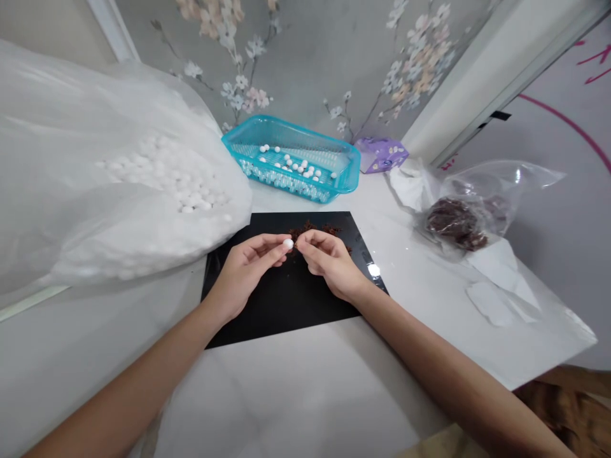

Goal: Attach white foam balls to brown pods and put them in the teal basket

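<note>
Above a black mat (281, 299), my left hand (251, 264) pinches a small white ball (288, 243) between thumb and fingertips. Close to the ball's right side, my right hand (329, 257) has its thumb and forefinger pressed together; a tiny reddish-brown bit seems to show at their tips, too small to make out. Small dark red-brown pieces (309, 226) lie on the mat's far part, just behind both hands and partly hidden by them.
A large translucent bag (157, 210) of white balls fills the left. Behind the mat stands a blue basket (351, 172) with white balls. Further right are a purple packet (382, 154), white tissue (413, 184) and a clear bag (461, 219) of brown material.
</note>
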`<state>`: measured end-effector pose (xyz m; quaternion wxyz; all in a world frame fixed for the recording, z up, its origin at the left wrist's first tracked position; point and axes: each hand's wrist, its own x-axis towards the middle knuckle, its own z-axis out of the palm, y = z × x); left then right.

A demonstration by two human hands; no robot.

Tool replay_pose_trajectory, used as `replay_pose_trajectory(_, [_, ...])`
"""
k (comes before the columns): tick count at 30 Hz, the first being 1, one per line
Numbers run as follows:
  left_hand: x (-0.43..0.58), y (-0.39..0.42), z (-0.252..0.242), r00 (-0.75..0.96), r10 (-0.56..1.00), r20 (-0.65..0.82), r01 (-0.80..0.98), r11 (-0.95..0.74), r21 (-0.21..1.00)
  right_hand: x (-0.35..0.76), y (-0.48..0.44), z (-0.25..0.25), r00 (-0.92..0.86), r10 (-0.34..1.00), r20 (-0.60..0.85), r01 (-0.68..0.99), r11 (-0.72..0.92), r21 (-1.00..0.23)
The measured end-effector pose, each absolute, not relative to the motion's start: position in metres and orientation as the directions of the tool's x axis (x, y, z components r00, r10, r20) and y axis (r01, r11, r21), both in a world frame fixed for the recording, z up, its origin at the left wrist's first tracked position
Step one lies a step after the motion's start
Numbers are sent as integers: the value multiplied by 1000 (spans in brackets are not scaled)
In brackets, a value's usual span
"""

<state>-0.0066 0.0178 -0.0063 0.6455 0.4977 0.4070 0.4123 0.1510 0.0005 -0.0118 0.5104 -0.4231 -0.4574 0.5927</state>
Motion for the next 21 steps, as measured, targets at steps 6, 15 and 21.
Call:
replay_pose_trajectory(6, [-7,18,-7,321,942,-101,-130,150,980,151,1,-13,-103,994,-26,-204,-47,-978])
replay_pose_trajectory(15, [-7,18,-9,329,941,-87,-120,132,984,150,-1,-13,-119,993,-22,-200,-46,-979])
replay_pose_trajectory(21, [-8,19,-10,343,935,-88,-105,132,986,150,-1,-13,-126,991,-43,-219,-70,-973])
